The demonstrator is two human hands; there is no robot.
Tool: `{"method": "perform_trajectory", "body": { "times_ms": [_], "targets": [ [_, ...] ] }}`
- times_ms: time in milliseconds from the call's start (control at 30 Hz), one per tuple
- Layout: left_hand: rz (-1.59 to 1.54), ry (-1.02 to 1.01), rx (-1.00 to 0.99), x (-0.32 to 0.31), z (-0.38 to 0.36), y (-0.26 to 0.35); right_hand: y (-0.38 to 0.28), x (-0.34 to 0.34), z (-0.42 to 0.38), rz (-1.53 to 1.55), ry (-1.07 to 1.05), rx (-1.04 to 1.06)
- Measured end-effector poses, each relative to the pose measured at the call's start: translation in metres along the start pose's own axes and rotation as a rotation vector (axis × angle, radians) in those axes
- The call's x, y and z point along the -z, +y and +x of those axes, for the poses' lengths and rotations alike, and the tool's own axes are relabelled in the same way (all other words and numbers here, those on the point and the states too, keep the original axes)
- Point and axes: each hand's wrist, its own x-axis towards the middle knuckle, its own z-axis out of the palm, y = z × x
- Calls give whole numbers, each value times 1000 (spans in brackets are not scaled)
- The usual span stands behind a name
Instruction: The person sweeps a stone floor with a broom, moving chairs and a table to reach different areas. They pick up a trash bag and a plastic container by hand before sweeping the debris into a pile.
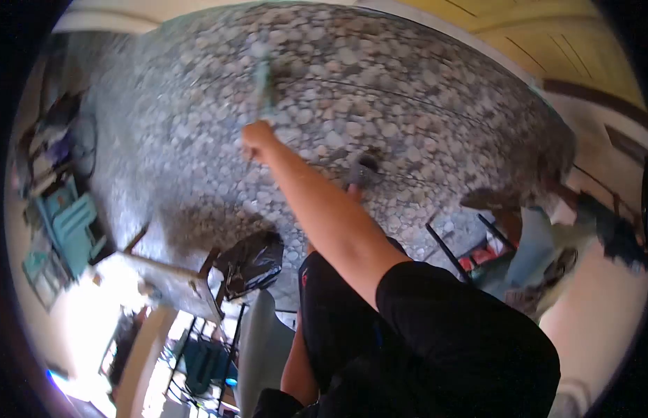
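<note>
My right hand (257,138) is stretched out over the pebble-patterned floor, fingers curled closed. Directly beyond it is a narrow pale-green thing (265,87), smeared by motion, which seems to run out from the fist. Its kind cannot be made out. Part of my left forearm (296,366) shows low in the view beside my black shorts; the left hand itself is hidden. Below and right of the right forearm, a dark rounded thing (364,169) sits at the tip of my foot, probably footwear.
A black plastic bag (253,261) lies beside a table or stool leg at lower left. A teal chair (76,230) stands at far left. A grey plastic chair (265,355) is close by my side. Dark metal legs (449,252) and red items are at right.
</note>
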Motion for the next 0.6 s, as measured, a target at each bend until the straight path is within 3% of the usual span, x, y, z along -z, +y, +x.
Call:
{"method": "perform_trajectory", "body": {
  "times_ms": [67, 100, 167, 333, 367, 400, 433, 467, 500, 533, 600],
  "targets": [
    [37, -157, 21, -20, 27, 34, -47, -18, -67, 57, 86, 13],
    [63, -250, 51, -37, 32, 43, -28, 4, -42, -223, -6, 160],
    [92, -405, 106, -74, 46, 58, -78, 10, -133, -493, 33, -64],
    [-48, -483, 211, -75, 56, 92, -37, 58, -214, -607, 396, 132],
    [-104, -477, 241, -70, 51, 89, 3, 87, -201, -913, 544, 183],
    [-178, -457, 273, -62, 43, 80, -1, 89, -227, -1162, 395, 50],
    [-272, -419, 301, -49, 32, 69, 72, 150, -197, -1855, 580, 749],
    [-392, -368, 323, -40, 20, 55, 82, 137, -202, -1199, 902, 218],
    [-536, -301, 341, -30, 4, 37, 45, 99, -230, -1063, 788, 99],
    [-686, -230, 352, -22, -13, 19, 106, 158, -194, -935, 694, 139],
    [-945, -125, 346, -8, -30, -2, 66, 87, -209, -540, 566, -103]
  ]
}}
